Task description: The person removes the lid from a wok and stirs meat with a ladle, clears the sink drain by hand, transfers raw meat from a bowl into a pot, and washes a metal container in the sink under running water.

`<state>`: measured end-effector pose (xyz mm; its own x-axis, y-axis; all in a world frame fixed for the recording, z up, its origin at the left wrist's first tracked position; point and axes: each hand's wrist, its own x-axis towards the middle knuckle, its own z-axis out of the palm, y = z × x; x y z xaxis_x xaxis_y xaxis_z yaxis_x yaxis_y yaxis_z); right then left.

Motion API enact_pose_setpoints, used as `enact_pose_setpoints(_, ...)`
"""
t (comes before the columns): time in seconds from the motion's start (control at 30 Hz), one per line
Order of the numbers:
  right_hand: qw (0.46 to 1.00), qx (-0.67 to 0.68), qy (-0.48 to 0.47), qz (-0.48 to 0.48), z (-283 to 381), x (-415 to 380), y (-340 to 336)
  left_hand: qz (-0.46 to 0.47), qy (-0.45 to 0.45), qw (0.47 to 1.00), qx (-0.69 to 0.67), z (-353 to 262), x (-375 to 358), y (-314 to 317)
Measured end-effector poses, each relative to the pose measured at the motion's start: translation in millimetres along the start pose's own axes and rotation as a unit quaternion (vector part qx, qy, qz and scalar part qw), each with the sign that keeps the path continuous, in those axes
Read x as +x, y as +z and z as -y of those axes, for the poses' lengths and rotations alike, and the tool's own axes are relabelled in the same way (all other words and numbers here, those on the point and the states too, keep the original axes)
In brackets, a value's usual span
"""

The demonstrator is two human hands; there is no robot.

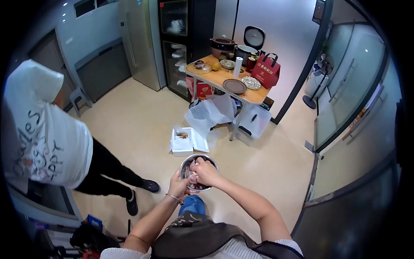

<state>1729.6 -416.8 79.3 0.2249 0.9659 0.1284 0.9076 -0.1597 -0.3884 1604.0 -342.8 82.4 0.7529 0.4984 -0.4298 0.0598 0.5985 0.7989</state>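
A round metal bowl (pixel 183 162) is held in front of my body, above the floor. My left hand (pixel 178 185) is closed on its left side and lower rim, with a bracelet on the wrist. Over the bowl's opening, my right hand (pixel 205 172) reaches in with its fingers bent around pale pink pieces (pixel 192 178) that look like raw meat. Darker reddish bits lie deeper in the bowl, and my right fingertips are partly hidden among the contents.
A white foam box (pixel 183 150) lies open on the floor ahead, near plastic sheeting (pixel 207 113). Behind it, a wooden table (pixel 215 77) carries a rice cooker (pixel 246 52), plates and a red bag (pixel 265 71). Another person (pixel 56 142) stands at left; glass doors (pixel 351 95) are at right.
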Motion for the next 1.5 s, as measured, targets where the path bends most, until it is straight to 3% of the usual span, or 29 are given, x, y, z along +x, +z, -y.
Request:
enact_pose_setpoints(0.07, 0.998, 0.048, -0.004, -0.031, -21.2, 51.2, 1.6, -0.016, 0.025, 0.999, 0.02, -8.2, 55.5, -22.4)
enact_pose_setpoints(0.13, 0.995, 0.1, 0.014, 0.012, -35.3, 100.7, -11.2, -0.044, 0.001, 0.999, 0.011, -35.6, 95.1, -33.0)
enact_pose_setpoints(0.23, 0.993, 0.106, -0.026, -0.053, -55.3, 167.6, -10.6, -0.043, 0.016, 0.999, 0.013, -86.9, 135.4, -38.9)
enact_pose_setpoints(0.33, 0.988, 0.153, -0.025, -0.023, -79.6, 239.2, -11.9, -0.087, -0.012, 0.996, 0.012, -124.6, 191.5, -58.0)
enact_pose_setpoints(0.43, 0.963, 0.251, -0.036, -0.092, -104.3, 300.9, -23.3, -0.08, 0.021, 0.996, 0.017, -152.2, 257.4, -78.0)
enact_pose_setpoints(0.47, 0.964, 0.257, -0.042, -0.053, -111.4, 323.5, -38.2, -0.067, 0.021, 0.995, 0.066, -173.7, 274.4, -80.3)
enact_pose_setpoints(0.53, 0.957, 0.289, -0.03, -0.018, -139.2, 374.3, -48.8, -0.095, 0.017, 0.995, 0.034, -217.3, 303.7, -68.1)
enact_pose_setpoints(0.57, 0.946, 0.318, 0.059, 0.013, -138.2, 393.5, -71.8, -0.098, 0.044, 0.992, 0.063, -228.4, 328.5, -73.4)
enact_pose_setpoints(0.6, 0.922, 0.387, 0.031, 0.006, -156.6, 417.0, -71.8, -0.122, 0.021, 0.992, 0.028, -254.7, 341.4, -61.3)
enact_pose_setpoints(0.73, 0.867, 0.491, 0.088, 0.011, -194.4, 506.5, -126.0, -0.004, 0.042, 0.999, 0.005, -325.2, 423.4, -66.7)
enact_pose_setpoints(0.8, 0.86, 0.508, 0.044, -0.002, -214.9, 554.7, -141.1, -0.012, 0.04, 0.999, 0.003, -356.0, 463.4, -70.4)
enact_pose_setpoints(0.93, 0.876, 0.48, 0.045, 0.008, -228.3, 629.6, -178.9, 0.011, 0.042, 0.999, 0.002, -408.3, 526.1, -78.5)
enact_pose_setpoints(1.0, 0.927, 0.365, 0.076, 0.046, -237.2, 672.3, -184.0, 0.02, 0.04, 0.999, 0.011, -438.5, 563.5, -86.6)
enact_pose_setpoints(1.03, 0.907, 0.408, 0.087, 0.056, -249.7, 694.9, -178.5, 0.035, 0.039, 0.998, 0.022, -453.0, 584.8, -92.7)
enact_pose_setpoints(1.17, 0.91, 0.399, 0.112, 0.021, -289.9, 773.1, -180.2, 0.091, 0.006, 0.995, 0.046, -511.6, 670.5, -110.0)
enact_pose_setpoints(1.23, 0.865, 0.487, 0.113, -0.032, -317.7, 812.6, -175.9, 0.121, -0.008, 0.99, 0.078, -539.6, 717.6, -120.3)
enact_pose_setpoints(1.4, 0.842, 0.499, 0.158, -0.129, -355.5, 875.2, -205.3, 0.166, -0.034, 0.976, 0.137, -607.3, 810.9, -113.4)
enact_pose_setpoints(1.47, 0.808, 0.568, 0.088, -0.127, -385.2, 889.4, -214.6, 0.201, -0.039, 0.969, 0.135, -622.2, 846.4, -102.5)
enact_pose_setpoints(1.5, 0.825, 0.524, 0.14, -0.16, -396.0, 894.7, -219.7, 0.198, -0.054, 0.969, 0.14, -627.0, 860.7, -95.1)
